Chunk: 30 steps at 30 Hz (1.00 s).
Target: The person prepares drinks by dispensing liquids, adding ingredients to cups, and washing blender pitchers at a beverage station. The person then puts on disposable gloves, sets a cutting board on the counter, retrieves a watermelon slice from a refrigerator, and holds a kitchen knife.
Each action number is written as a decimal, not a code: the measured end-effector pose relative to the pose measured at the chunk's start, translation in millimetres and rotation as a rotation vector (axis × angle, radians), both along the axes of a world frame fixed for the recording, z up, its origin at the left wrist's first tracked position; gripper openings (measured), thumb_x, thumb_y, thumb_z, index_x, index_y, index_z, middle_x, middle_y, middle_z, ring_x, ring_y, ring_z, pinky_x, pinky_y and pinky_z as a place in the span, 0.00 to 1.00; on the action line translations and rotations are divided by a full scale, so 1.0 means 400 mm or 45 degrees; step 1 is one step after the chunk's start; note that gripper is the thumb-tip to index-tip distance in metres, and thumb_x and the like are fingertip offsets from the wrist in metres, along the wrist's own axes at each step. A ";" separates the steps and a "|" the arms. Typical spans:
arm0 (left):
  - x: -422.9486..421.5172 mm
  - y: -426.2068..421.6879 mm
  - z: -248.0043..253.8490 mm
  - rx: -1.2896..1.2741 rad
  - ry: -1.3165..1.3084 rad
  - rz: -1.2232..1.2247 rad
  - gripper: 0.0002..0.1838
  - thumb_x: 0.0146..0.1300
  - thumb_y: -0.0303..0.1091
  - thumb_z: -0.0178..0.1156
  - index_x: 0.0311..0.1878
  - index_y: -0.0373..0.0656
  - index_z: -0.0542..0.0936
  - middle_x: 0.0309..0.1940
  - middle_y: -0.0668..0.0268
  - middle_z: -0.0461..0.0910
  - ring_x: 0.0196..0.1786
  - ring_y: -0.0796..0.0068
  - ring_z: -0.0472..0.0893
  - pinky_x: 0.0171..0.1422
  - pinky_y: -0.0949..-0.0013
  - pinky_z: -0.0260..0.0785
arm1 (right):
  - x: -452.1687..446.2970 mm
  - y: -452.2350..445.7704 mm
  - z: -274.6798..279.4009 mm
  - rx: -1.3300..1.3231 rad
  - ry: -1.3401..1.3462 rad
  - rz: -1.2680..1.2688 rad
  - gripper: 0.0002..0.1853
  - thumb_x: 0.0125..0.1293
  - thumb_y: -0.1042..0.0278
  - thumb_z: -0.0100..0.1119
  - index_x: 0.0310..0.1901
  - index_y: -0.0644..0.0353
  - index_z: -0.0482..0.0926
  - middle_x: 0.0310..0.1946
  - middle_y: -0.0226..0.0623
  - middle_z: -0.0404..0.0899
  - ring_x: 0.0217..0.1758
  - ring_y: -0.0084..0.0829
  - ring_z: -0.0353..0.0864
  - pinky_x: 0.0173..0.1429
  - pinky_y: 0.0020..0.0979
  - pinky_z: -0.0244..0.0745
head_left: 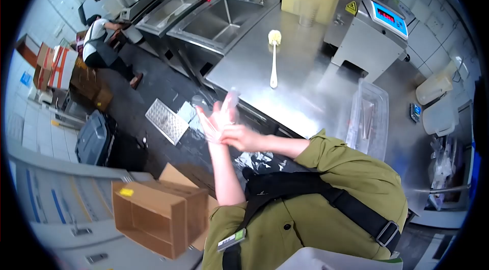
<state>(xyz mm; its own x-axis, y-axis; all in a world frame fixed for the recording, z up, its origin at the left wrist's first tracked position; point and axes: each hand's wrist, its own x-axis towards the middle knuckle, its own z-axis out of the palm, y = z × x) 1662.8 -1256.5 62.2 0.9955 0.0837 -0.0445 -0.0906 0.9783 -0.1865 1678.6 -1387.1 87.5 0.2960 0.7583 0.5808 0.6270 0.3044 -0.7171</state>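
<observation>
My left hand [218, 119] is raised with its fingers spread, inside a thin clear plastic glove that hangs loose past the fingertips. At the left wrist, my right hand [243, 138] is closed on the cuff of that glove; it looks bare. Both hands are in front of the near edge of the steel counter [300, 99]. A white long-handled brush [274, 61] with a round cream head lies on the counter, beyond my hands. Right of it stands a clear lidded plastic container [369, 119].
Open cardboard box [153, 206] at lower left; metal grate [167, 121] on the floor. Double sink [216, 23] at the back. Steel machine [356, 30] and scale with lit display [387, 15] at the right. Another person [102, 43] bends near cartons at far left.
</observation>
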 end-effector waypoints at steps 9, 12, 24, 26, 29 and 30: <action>0.531 0.038 0.027 0.567 0.268 0.033 0.45 0.44 0.73 0.43 0.62 0.55 0.56 0.63 0.66 0.55 0.66 0.51 0.46 0.53 0.22 0.32 | 0.347 0.125 0.089 -0.015 -0.171 -0.570 0.05 0.54 0.75 0.56 0.33 0.63 0.74 0.31 0.40 0.74 0.32 0.41 0.76 0.33 0.34 0.72; 0.767 0.070 -0.041 0.953 0.418 0.204 0.40 0.56 0.61 0.41 0.64 0.40 0.52 0.61 0.59 0.58 0.65 0.64 0.53 0.66 0.51 0.39 | 0.466 0.097 0.149 -0.312 -0.532 -0.864 0.07 0.53 0.72 0.56 0.34 0.62 0.74 0.35 0.40 0.73 0.34 0.40 0.75 0.34 0.33 0.72; 1.372 0.125 -0.003 2.997 -0.333 0.555 0.35 0.54 0.50 0.54 0.60 0.37 0.62 0.59 0.43 0.58 0.64 0.47 0.55 0.64 0.61 0.51 | 1.017 0.184 0.086 0.273 0.197 -1.234 0.10 0.54 0.73 0.55 0.38 0.64 0.76 0.37 0.45 0.74 0.37 0.42 0.76 0.39 0.33 0.71; 1.525 0.086 0.016 2.511 0.088 0.148 0.32 0.56 0.50 0.53 0.57 0.35 0.65 0.56 0.46 0.64 0.61 0.55 0.62 0.63 0.64 0.54 | 0.999 0.155 0.091 0.215 0.125 -1.356 0.15 0.53 0.70 0.57 0.44 0.62 0.73 0.43 0.45 0.71 0.42 0.42 0.74 0.42 0.34 0.70; 1.635 0.063 0.113 2.456 -0.124 0.143 0.36 0.56 0.57 0.50 0.55 0.30 0.65 0.52 0.52 0.70 0.57 0.62 0.68 0.62 0.65 0.55 | 0.849 0.049 0.005 -0.351 -0.116 -1.897 0.29 0.48 0.62 0.63 0.53 0.61 0.66 0.51 0.46 0.64 0.49 0.45 0.69 0.48 0.38 0.67; 1.675 0.043 0.176 2.511 -0.241 0.115 0.37 0.56 0.56 0.52 0.55 0.29 0.65 0.53 0.51 0.69 0.56 0.62 0.68 0.61 0.66 0.56 | 0.780 0.016 -0.051 -0.562 -0.029 -2.006 0.36 0.42 0.57 0.67 0.53 0.62 0.65 0.48 0.49 0.65 0.49 0.47 0.67 0.49 0.40 0.65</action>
<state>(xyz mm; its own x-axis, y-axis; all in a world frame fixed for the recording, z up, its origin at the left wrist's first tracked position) 2332.7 -1239.4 132.7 0.9663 -0.0828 0.2437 -0.2557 -0.2004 0.9458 1990.7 -1380.7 67.2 0.8879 -0.1678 0.4284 0.1131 -0.8229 -0.5568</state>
